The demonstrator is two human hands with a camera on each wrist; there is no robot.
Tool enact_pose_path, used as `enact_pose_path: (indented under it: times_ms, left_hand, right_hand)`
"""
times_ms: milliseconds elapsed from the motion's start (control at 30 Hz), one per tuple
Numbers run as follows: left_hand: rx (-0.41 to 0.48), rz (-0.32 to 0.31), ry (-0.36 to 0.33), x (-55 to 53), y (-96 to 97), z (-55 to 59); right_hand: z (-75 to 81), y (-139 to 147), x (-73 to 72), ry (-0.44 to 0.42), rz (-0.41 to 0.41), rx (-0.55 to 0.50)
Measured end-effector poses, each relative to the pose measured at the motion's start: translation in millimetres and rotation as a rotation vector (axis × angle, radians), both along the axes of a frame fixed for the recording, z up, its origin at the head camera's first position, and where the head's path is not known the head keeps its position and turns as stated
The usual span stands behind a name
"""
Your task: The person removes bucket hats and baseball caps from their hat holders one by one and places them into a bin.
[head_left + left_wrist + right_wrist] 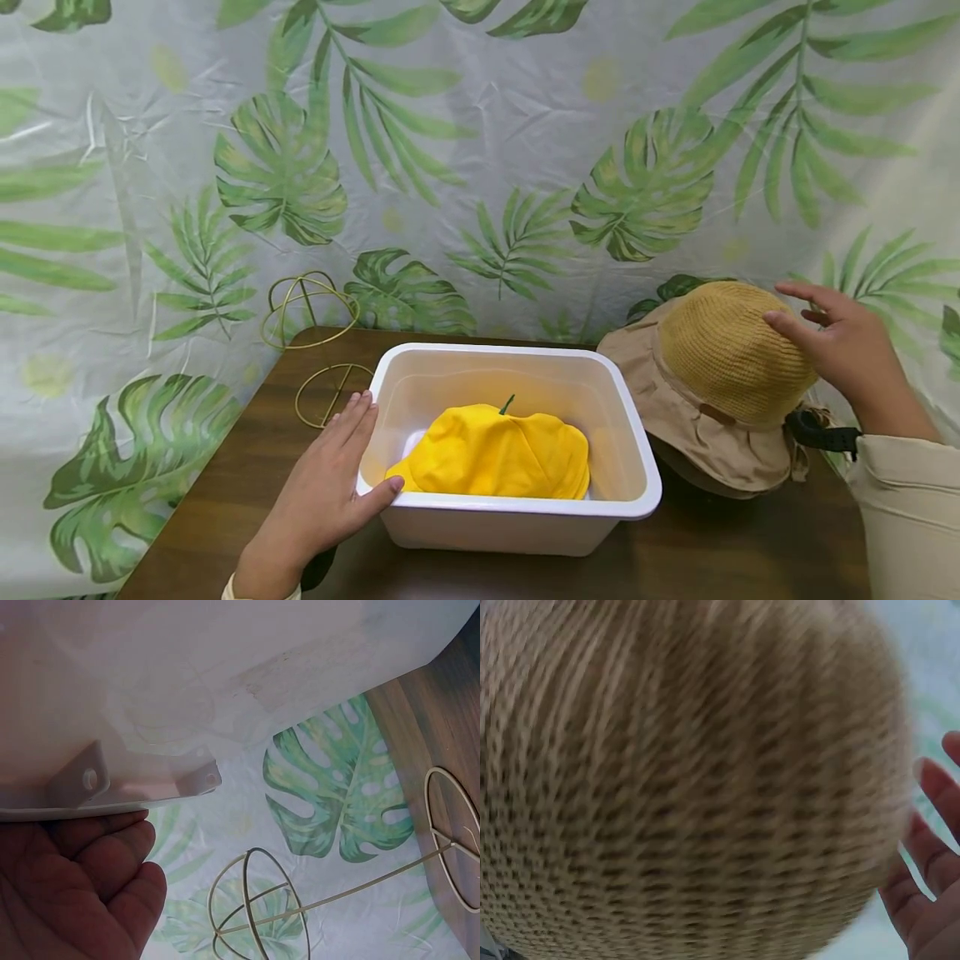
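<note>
A white plastic bin (510,529) stands on the table with a yellow fabric cap (495,454) inside it, a small green stem on its top. My left hand (322,483) rests against the bin's left front corner, fingers extended along the side and thumb on the front rim. The left wrist view has its fingers (105,855) right at the rim's edge. To the right of the bin lies a tan sun hat (738,354) with a woven crown and a cloth brim. Beside that crown my right hand (847,342) hovers with spread fingers (937,862), holding nothing.
A gold wire hat stand (311,312) is at the table's back left, close to the bin. The brown wooden table (217,500) backs onto a leaf-patterned curtain (517,108). Something dark shows beneath the sun hat's brim.
</note>
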State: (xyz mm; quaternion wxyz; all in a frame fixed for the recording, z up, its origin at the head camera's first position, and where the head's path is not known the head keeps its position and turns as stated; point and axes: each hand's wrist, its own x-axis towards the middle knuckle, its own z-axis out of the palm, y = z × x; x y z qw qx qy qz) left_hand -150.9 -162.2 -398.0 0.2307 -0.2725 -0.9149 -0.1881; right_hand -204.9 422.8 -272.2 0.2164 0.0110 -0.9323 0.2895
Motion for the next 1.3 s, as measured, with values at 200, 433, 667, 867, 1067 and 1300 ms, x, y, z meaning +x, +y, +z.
enact_pose_path:
  times_ms: [200, 433, 667, 867, 1067, 1300]
  left_hand:
    - [0.008, 0.003, -0.003, 1.0, 0.0, -0.1]
    - [0.004, 0.007, -0.007, 2.4, 0.1, 0.5]
    - [0.008, 0.009, -0.014, 2.5, 0.3, 0.1]
    - [0.01, 0.007, -0.005, 1.8, 0.2, -0.4]
    - [0.013, 0.007, 0.0, 1.5, 0.0, -1.5]
    - [0.013, 0.009, -0.008, 0.9, 0.2, -1.6]
  right_hand:
    - [-3.3, 18.7, -18.0, -0.102, 0.065, 0.0]
    - [-11.3, 25.9, -28.9, -0.151, 0.12, -0.018]
    - [-18.2, 28.0, -33.2, -0.17, 0.166, -0.034]
    - [-19.5, 25.4, -34.6, -0.173, 0.125, -0.021]
    - [-20.7, 24.2, -34.5, -0.164, 0.079, -0.02]
    - [-25.3, 25.2, -34.8, -0.147, 0.05, -0.089]
